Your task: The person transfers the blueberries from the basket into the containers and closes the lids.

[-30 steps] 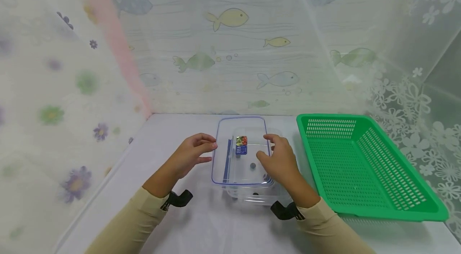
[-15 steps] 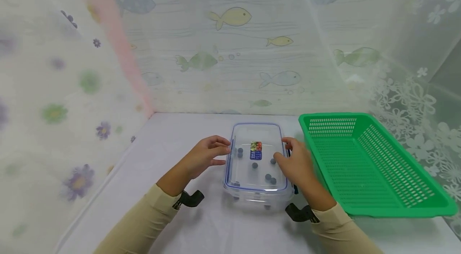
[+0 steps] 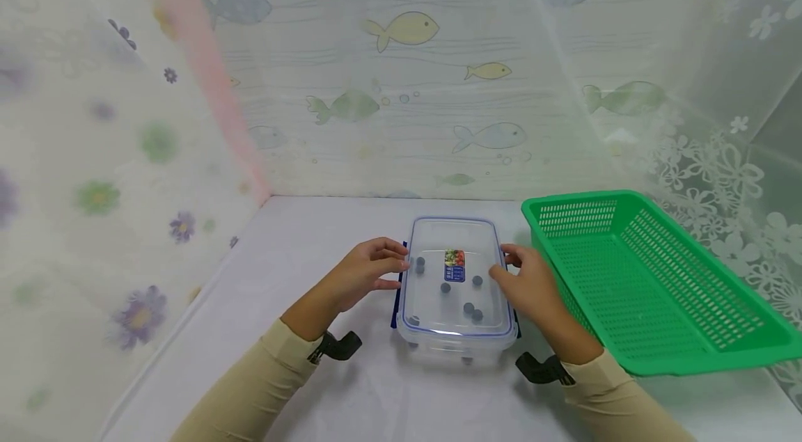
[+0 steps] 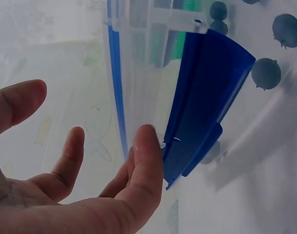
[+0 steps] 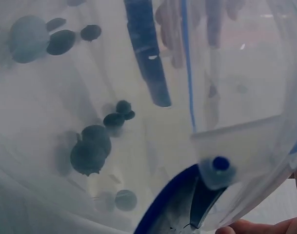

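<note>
A clear plastic food box (image 3: 438,344) stands on the table with small dark blueberries (image 3: 477,280) inside. Its transparent blue-edged lid (image 3: 451,233), bearing a small printed label, lies over the top. My left hand (image 3: 363,271) is at the box's left side, fingers spread. In the left wrist view a fingertip (image 4: 147,139) is right at the lower part of a blue side clip (image 4: 207,83), which hangs outward. My right hand (image 3: 526,282) is at the right edge, thumb over the lid's rim. In the right wrist view another blue clip (image 5: 172,204) juts out.
A large green perforated basket (image 3: 658,275) stands to the right, close beside my right hand. A white cloth covers the table (image 3: 332,400). Behind hangs a fish-patterned curtain (image 3: 401,115), with flowered sheeting at both sides.
The lid has come down from a tilted, left-offset position and now lies over the box. Both hands have shifted right with it. The green basket has turned slightly.
</note>
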A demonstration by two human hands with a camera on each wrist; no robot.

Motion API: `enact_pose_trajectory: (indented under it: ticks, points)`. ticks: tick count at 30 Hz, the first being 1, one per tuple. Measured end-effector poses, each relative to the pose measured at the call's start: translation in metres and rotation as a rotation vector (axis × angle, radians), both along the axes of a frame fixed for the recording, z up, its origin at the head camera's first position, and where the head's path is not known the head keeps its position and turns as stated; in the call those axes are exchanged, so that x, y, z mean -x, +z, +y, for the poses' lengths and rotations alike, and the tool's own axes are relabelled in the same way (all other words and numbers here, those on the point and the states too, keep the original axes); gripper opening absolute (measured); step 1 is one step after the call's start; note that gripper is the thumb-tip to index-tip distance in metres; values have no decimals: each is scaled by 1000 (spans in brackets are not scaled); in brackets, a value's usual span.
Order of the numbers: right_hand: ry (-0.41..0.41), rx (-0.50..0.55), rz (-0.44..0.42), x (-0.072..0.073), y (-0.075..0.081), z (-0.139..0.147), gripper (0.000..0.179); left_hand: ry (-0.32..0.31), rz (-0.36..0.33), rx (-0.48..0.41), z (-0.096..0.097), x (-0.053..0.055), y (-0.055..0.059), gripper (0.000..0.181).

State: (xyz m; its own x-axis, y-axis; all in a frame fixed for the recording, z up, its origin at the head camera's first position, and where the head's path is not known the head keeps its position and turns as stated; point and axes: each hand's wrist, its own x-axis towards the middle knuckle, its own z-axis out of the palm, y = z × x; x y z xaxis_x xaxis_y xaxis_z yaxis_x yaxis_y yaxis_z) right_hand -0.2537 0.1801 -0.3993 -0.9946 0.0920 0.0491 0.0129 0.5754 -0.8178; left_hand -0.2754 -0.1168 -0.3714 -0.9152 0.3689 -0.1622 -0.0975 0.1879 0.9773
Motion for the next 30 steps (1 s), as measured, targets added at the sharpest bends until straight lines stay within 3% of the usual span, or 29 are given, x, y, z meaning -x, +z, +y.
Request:
enact_pose_trajectory:
  ticks: [8, 13, 16, 20, 24, 30]
  points:
    - [-21, 21, -35, 2, -7, 0, 58, 76, 76, 111, -1, 12, -17, 37]
    - [-19, 88, -54, 6, -13, 1, 64, 121, 127, 169, 2, 18, -26, 36]
    - [4, 160, -50, 8, -18, 2, 70, 159, 149, 208, 4, 21, -30, 44]
    - [77, 291, -40, 10, -26, 1, 75, 189, 127, 213, 6, 25, -37, 63]
    - [148, 412, -35, 11, -32, -1, 76, 157, 63, 153, 8, 25, -43, 74]
    - [138, 520, -85, 10, -37, -2, 77, 120, -22, 83, 12, 25, -50, 75]
